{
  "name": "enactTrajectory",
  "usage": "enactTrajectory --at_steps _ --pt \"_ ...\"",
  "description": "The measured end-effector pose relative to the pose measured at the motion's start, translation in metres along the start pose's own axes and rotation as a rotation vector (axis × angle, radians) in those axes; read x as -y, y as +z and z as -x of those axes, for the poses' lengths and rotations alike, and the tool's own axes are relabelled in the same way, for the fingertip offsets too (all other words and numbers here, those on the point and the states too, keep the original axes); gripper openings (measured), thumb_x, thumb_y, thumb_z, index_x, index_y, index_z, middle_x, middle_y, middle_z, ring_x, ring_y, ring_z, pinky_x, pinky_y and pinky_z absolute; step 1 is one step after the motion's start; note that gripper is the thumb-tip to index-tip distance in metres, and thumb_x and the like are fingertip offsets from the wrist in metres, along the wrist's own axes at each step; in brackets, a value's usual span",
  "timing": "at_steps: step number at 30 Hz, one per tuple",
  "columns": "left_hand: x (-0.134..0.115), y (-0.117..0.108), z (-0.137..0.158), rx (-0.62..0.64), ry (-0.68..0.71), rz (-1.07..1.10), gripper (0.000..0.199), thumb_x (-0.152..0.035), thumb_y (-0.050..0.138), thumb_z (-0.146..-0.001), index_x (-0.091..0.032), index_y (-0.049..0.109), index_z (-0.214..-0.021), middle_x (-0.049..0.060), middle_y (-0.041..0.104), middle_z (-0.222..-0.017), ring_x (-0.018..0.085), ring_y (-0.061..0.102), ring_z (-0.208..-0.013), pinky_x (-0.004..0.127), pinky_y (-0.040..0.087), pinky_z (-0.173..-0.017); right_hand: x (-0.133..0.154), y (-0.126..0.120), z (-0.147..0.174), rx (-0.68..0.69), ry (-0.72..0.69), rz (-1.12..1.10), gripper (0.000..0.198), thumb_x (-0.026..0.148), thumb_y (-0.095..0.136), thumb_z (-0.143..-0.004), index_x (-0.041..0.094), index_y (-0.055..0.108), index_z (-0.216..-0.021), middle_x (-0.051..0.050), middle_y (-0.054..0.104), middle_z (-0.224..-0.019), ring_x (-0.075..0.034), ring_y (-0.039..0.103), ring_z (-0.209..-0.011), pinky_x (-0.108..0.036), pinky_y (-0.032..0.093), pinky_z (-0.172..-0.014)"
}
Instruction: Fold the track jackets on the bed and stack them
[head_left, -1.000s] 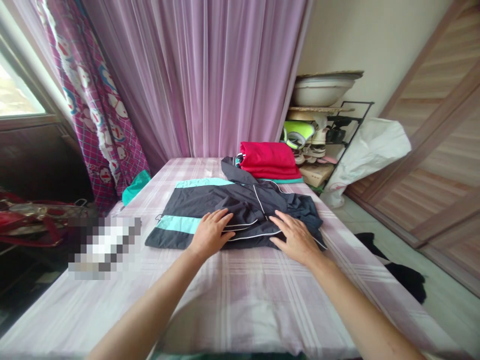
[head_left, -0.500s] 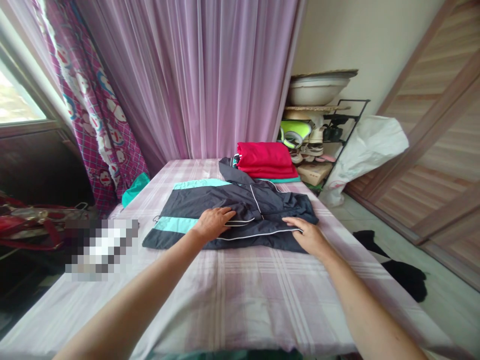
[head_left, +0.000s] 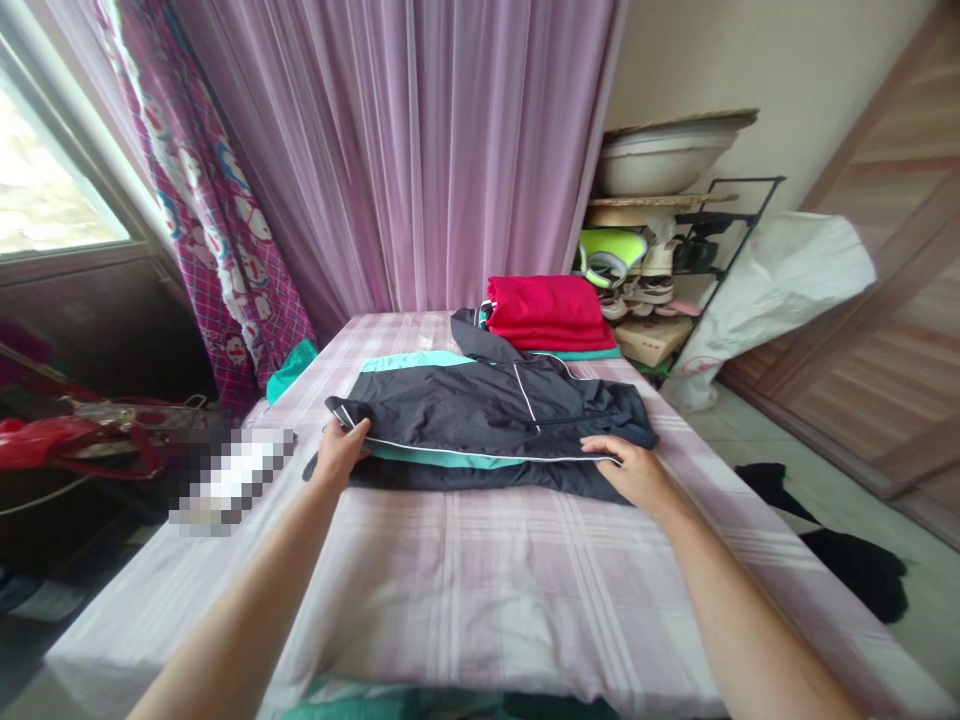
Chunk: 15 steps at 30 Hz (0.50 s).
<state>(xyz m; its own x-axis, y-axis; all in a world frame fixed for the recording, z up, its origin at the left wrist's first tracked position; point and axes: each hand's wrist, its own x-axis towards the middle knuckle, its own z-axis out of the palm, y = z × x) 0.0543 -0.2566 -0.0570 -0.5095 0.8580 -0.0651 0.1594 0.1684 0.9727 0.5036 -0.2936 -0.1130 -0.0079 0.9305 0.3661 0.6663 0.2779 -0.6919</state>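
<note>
A dark jacket [head_left: 465,400] with turquoise bands and thin white piping lies spread on the bed, its hem to the left and its collar to the far side. My left hand [head_left: 343,450] has its thumb and fingers closed around the end of the near sleeve, by the hem. Along the lower edge of that sleeve, white piping runs taut toward my right hand [head_left: 624,467]. There, at the right, the fingers lie over the sleeve's upper part with the thumb below, pinching the cloth. A turquoise strip of the body shows under the lifted sleeve.
Behind the jacket sits a folded red garment [head_left: 551,312] on other clothes. The plaid bedsheet [head_left: 465,590] spreads toward me. Right of the bed stand a shoe rack [head_left: 709,270] with a basin [head_left: 664,160] on top and a white sack [head_left: 787,290]. Black cloth [head_left: 855,560] lies on the floor.
My left hand has moved left from the middle of the jacket to the sleeve's end and closed on it. The sleeve is now stretched straight along the near side. My right hand stays near the shoulder.
</note>
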Motion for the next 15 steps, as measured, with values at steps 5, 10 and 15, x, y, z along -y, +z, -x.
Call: enactTrajectory --at_steps 5,10,15 --pt "0.007 -0.014 0.010 -0.043 -0.109 0.193 0.071 -0.028 0.069 -0.082 -0.029 0.034 -0.144 0.002 0.059 -0.100 0.008 0.063 -0.066 0.025 0.059 -0.060 -0.003 -0.010 0.002 -0.002 -0.065 -0.058 0.025 0.024 0.053 -0.076 0.026 0.075 -0.088 -0.004 0.076 -0.108 -0.023 0.070 -0.103 -0.042 0.053 -0.099" --pt "0.006 -0.029 0.012 -0.014 -0.033 0.025 0.061 -0.023 0.063 -0.082 -0.025 0.045 -0.141 -0.003 0.055 -0.081 0.007 0.061 -0.057 0.015 0.048 -0.046 -0.013 -0.008 -0.001 -0.063 -0.048 -0.026 0.030 0.020 0.046 -0.077 0.026 0.075 -0.075 -0.002 0.078 -0.101 -0.021 0.072 -0.098 -0.041 0.054 -0.097" --pt "0.016 -0.048 0.015 -0.007 0.035 -0.192 0.036 -0.033 0.068 -0.075 -0.022 0.062 -0.109 -0.005 0.053 -0.067 0.011 0.059 -0.052 0.013 0.035 -0.036 -0.011 -0.003 0.001 -0.005 0.031 0.156 0.037 0.012 0.044 -0.071 0.028 0.077 -0.074 -0.001 0.077 -0.102 -0.019 0.072 -0.095 -0.038 0.056 -0.092"
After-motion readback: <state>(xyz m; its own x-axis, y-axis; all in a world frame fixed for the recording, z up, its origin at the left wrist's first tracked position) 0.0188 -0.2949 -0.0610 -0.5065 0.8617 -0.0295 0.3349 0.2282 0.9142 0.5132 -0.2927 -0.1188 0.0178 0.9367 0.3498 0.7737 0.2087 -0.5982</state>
